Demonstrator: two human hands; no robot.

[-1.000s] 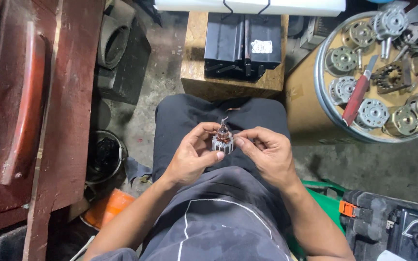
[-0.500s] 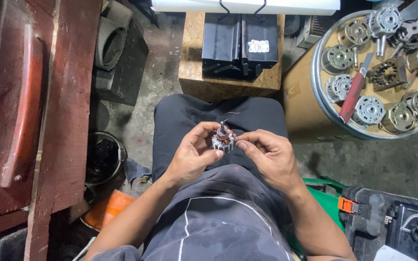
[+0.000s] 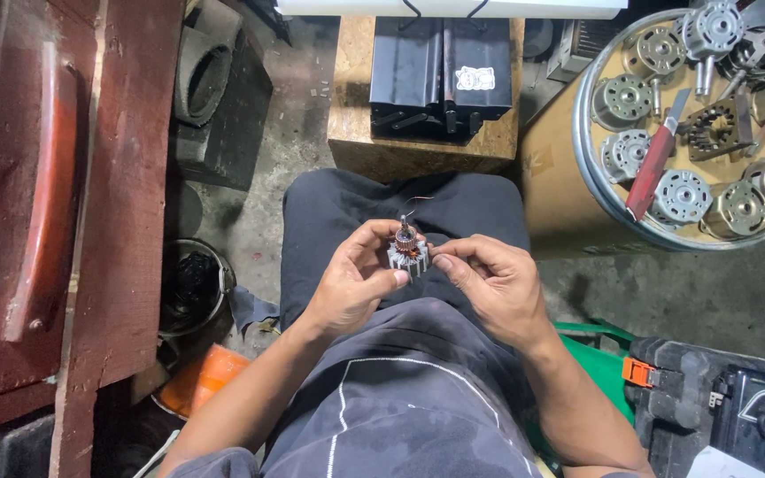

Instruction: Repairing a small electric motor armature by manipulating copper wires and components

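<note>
Head view, looking down onto the lap of a seated person. Both hands are holding a small motor rotor of silver-grey slotted steel with copper-coloured windings above the dark trousers, just in front of a low pale wooden block. The rotor is showing a ring of toothed grey laminations, a reddish-brown wound core at its middle and a short dark shaft pointing away from the person; a thin loose wire is curling up from it toward the block. The left hand is cupping the rotor from its left side, thumb and fingers curled and pressing on the laminations. The right hand is lying to the rotor's right, thumb and forefinger pressed together at the rotor's edge; what they are pinching is too small to tell. A black folded metal box with a white sticker is sitting on the block, beyond the rotor. To the rotor's far right, a round tan-floored tray with a metal rim is carrying several grey motor housings and a red-handled tool. To the rotor's far left, a dark red painted wooden bench is standing.
</note>
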